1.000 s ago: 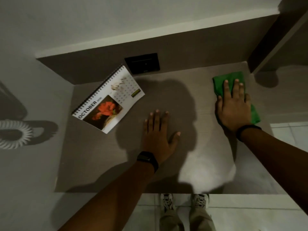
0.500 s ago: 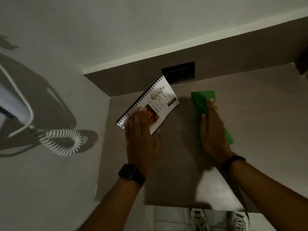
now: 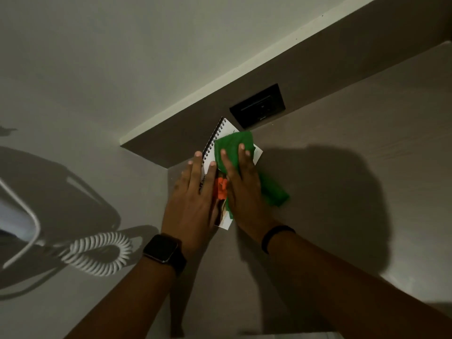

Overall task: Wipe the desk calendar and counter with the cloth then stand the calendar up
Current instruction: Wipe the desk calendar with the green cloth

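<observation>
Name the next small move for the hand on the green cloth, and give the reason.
Probably sweep the green cloth toward the near corner of the spiral-bound desk calendar. The right hand presses it on the far part, the left hand pins the calendar flat, and the near part looks uncovered.

Bare forearms, no sleeves; dark square-faced smartwatch on the left wrist; thin black band on the right.

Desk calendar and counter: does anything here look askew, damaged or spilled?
The desk calendar lies flat and diagonal on the counter, not standing. The left hand steadies it; the right hand presses the green cloth on it. No visible spill or damage.
</observation>
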Demonstrator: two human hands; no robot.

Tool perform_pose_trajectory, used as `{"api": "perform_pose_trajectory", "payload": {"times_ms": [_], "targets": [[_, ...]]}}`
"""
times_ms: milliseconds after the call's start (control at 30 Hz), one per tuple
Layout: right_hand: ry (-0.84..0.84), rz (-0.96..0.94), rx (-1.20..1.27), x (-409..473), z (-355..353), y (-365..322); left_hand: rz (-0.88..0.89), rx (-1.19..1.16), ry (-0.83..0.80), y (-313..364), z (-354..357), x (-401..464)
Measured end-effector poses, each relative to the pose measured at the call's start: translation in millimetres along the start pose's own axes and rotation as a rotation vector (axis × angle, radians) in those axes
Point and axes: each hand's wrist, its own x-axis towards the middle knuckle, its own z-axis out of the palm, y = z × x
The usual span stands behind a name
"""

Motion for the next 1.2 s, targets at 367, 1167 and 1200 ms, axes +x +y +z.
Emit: {"api": "perform_pose_trajectory", "payload": {"times_ms": [367, 1167, 1200], "targets": [[0.115, 0.006, 0.096, 16.7, 18.5, 1.1, 0.110, 0.093, -0.203, -29.4, -5.3, 1.1], [-0.012, 0.031, 0.031, 38.1, 19.6, 4.5, 0.286, 0.406, -0.085, -33.2, -2.2, 18.3], [-0.034, 0.081, 0.040, 34.9, 20.8, 6.6, 0.292, 0.415, -0.067, -33.5, -1.6, 18.7]]}}
